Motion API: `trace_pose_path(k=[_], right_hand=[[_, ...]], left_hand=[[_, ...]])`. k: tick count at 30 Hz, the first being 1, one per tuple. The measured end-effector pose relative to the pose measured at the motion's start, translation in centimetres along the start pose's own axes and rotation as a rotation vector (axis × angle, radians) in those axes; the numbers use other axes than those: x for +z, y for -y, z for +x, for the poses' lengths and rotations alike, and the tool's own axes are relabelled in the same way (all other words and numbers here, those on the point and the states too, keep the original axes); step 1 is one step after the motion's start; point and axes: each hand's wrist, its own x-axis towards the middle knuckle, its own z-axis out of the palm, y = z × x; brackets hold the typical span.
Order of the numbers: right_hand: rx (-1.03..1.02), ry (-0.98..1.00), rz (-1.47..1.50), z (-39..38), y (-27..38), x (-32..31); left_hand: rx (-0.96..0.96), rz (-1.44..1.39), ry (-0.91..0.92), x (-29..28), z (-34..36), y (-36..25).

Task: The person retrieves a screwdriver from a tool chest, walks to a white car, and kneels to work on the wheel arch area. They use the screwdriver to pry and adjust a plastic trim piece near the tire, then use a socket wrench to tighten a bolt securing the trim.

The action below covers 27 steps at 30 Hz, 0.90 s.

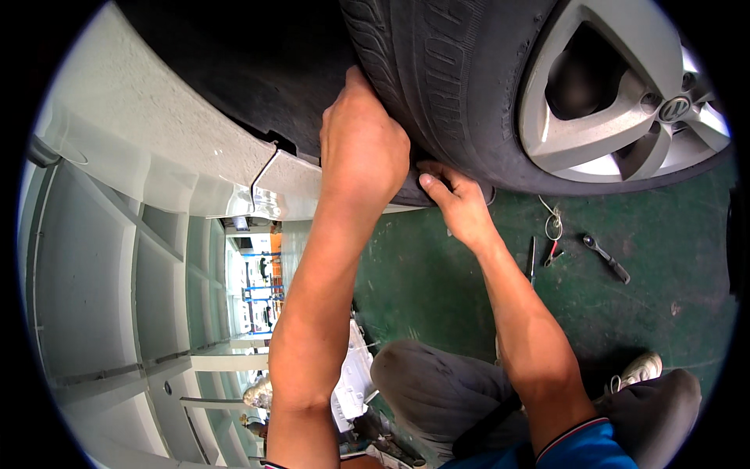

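My left hand (pixel 363 141) is closed and reaches into the gap between the black wheel-arch liner (pixel 242 70) and the tyre (pixel 422 78) of a white car. Its fingertips are turned away, and whatever they grip is out of sight. Lower and to the right, my right hand (pixel 462 205) has its thumb and forefinger drawn together at the bottom of the liner, just under the tyre. Anything pinched there is too small or hidden to name. The white body panel (pixel 195 133) curves away on the left, with a seam near the liner's lower edge.
On the green floor (pixel 437 273) to the right lie a ratchet wrench (pixel 608 259), a wire lead with a red and black clip (pixel 554 234) and a thin rod-like tool (pixel 533 258). A silver alloy wheel (pixel 601 148) fills the upper right. White plastic parts (pixel 355 375) lie beside my knee.
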Motion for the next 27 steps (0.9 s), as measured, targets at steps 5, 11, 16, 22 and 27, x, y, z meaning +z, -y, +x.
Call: trace_pose_path(k=[5,11,16,22,27], right_hand=[[0.024,0.001,0.029,-0.1,0.3,0.1],[0.018,-0.008,0.028,-0.1,0.3,0.2],[-0.016,-0.016,0.058,0.0,0.4,0.8],[-0.061,-0.013,0.046,0.2,0.4,0.9],[-0.092,-0.006,0.020,0.4,0.5,1.2]], left_hand=[[-0.022,-0.005,0.037,0.0,0.0,-0.1],[0.024,-0.055,0.009,0.2,0.0,0.1],[0.011,-0.036,-0.007,0.6,-0.1,0.3],[0.059,-0.041,-0.020,0.6,-0.1,0.5],[0.116,-0.036,-0.030,0.4,-0.2,0.6]])
